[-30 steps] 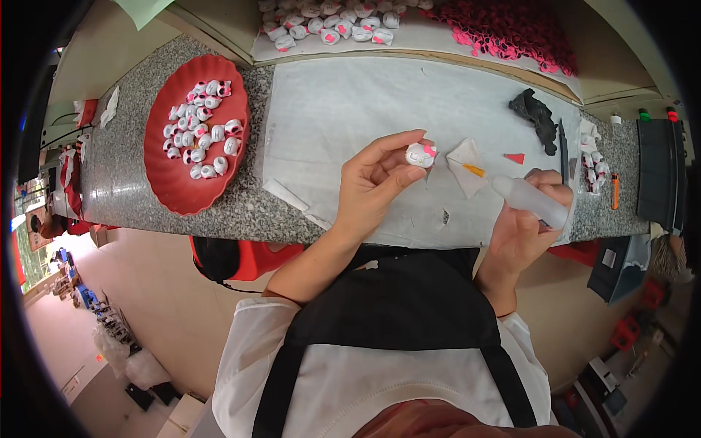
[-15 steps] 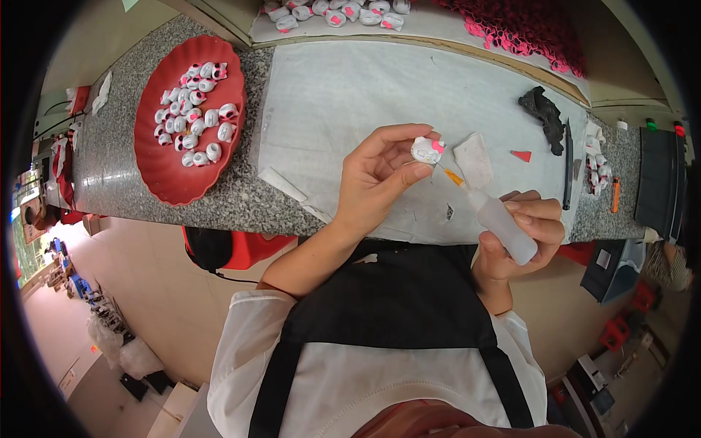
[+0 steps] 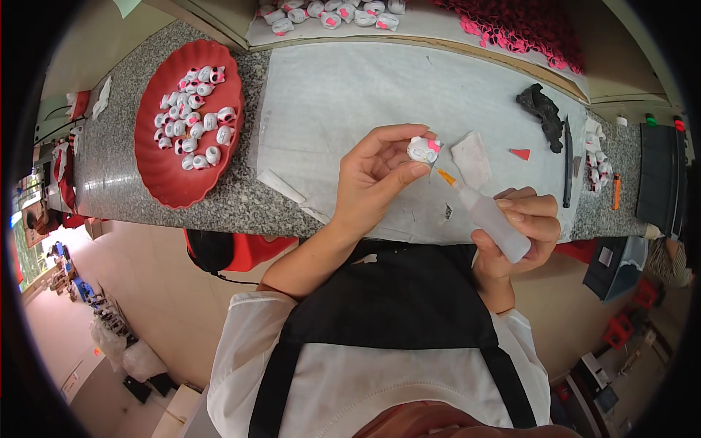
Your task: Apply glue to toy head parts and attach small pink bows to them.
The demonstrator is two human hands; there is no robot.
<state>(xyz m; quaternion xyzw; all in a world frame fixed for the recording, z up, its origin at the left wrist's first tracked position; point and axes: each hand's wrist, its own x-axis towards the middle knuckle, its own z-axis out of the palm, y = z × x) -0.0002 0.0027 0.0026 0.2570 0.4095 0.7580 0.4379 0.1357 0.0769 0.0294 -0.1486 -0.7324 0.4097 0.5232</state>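
The small white head with the pink bow (image 3: 423, 150) sits at the fingertips of my left hand (image 3: 376, 175), pinched between thumb and fingers above the white sheet (image 3: 336, 87). My right hand (image 3: 533, 223) is wrapped around a frosted squeeze bottle (image 3: 500, 226), tilted so its orange tip (image 3: 446, 177) points far and left at the head's near right side. Whether the tip touches, I cannot tell. To do this well, I think I should pinch the head only firmly enough that it cannot roll, leave the spot under the tip free of my thumb, and squeeze the bottle gently, since a hard press could flood such a small piece. Steadying both wrists would probably help me aim. The head lies left of the bottle and on the far side of my left thumb, so the tip comes in between my two hands. Just right of the head, a folded white tissue (image 3: 473, 158) rests on the sheet, with a red scrap (image 3: 520, 154) beyond it; well to the left, a red scalloped tray (image 3: 175, 191) of similar heads stands on the tabletop (image 3: 131, 190).
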